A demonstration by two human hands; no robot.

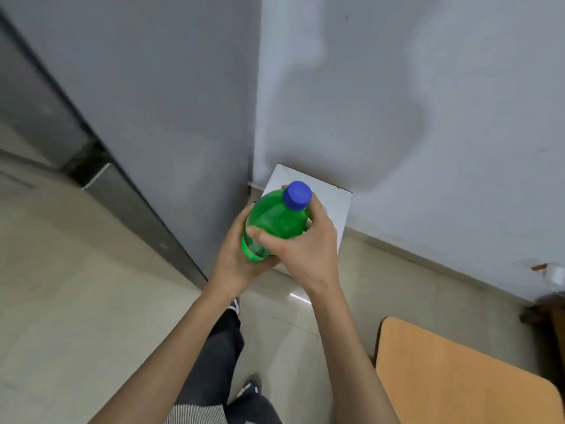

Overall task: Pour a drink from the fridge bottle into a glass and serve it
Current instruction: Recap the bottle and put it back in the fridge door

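Note:
A green plastic bottle (275,220) with a blue cap (297,195) is held upright in front of me, above the floor. My left hand (237,255) cups its lower body from the left and underneath. My right hand (302,243) wraps the bottle's upper body from the right, thumb across the front, just below the cap. The cap is on. No glass is in view.
A grey fridge door (146,96) fills the left, its lower edge running to the floor. A white box (333,200) stands in the wall corner behind the bottle. A tan wooden table (452,374) corner is at the lower right. My legs and shoes are below.

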